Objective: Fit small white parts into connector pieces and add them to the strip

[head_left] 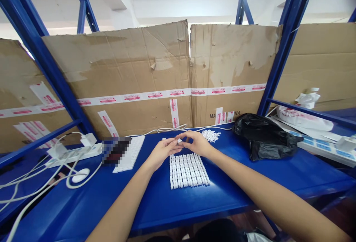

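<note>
Both of my hands meet over the blue table, fingertips pinched together around a small white piece (179, 141). My left hand (164, 149) has its fingers closed on the piece from the left. From the other side, the thumb and fingers of my right hand (196, 142) also grip it. The fingers partly hide the piece, and its exact kind is too small to make out. Just below the hands lie neat rows of white pieces (189, 170). A loose pile of tiny white parts (210, 136) sits behind my right hand.
At the right lies a crumpled black plastic bag (264, 136). To the left are a flat white panel (130, 153), a power strip (75, 154) with chargers and tangled white cables. Cardboard sheets (139, 75) stand along the back between blue metal posts (283, 49).
</note>
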`<action>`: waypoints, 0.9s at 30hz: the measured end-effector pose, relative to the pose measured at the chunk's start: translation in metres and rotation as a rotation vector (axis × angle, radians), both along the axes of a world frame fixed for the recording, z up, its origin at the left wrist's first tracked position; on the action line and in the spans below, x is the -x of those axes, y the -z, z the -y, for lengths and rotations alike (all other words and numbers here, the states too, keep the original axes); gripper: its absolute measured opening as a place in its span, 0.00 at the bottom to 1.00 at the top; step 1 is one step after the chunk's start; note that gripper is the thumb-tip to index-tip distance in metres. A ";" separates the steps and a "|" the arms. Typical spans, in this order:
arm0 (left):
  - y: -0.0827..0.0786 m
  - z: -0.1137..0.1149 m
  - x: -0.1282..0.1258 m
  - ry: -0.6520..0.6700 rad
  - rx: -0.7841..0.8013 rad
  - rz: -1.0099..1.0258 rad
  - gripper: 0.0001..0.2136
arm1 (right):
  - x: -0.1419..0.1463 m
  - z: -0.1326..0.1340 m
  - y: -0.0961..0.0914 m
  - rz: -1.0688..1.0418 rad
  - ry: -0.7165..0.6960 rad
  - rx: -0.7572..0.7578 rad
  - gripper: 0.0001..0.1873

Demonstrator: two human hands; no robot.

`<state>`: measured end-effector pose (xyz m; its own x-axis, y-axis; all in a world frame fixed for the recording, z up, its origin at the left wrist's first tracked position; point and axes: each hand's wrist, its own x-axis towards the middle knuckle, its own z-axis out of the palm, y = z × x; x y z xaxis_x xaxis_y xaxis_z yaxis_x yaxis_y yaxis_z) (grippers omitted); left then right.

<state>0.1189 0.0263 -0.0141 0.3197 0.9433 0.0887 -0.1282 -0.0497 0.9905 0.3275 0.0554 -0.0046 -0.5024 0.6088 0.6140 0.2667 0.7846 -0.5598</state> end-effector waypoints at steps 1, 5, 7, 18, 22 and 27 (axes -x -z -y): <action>-0.001 0.001 -0.001 -0.005 0.017 0.028 0.17 | 0.001 0.001 -0.001 -0.003 -0.007 -0.003 0.13; -0.003 0.002 -0.001 -0.056 0.069 0.097 0.14 | 0.003 0.003 0.000 -0.014 0.031 -0.015 0.13; -0.001 0.001 -0.001 -0.078 0.080 0.110 0.12 | 0.002 0.004 0.001 -0.008 0.071 -0.055 0.11; -0.003 0.000 -0.001 -0.072 0.136 0.062 0.07 | 0.010 0.007 -0.001 0.286 0.265 -0.336 0.10; -0.003 0.003 0.001 -0.030 0.167 0.067 0.08 | -0.001 -0.004 -0.011 0.370 0.460 -0.284 0.09; -0.006 0.006 -0.001 -0.086 0.004 0.022 0.18 | -0.045 -0.026 -0.010 0.637 0.730 -0.151 0.08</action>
<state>0.1197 0.0203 -0.0078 0.2360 0.9675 0.0913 -0.1452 -0.0578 0.9877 0.3724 0.0816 0.0050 -0.2977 0.8389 0.4556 0.9323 0.3582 -0.0504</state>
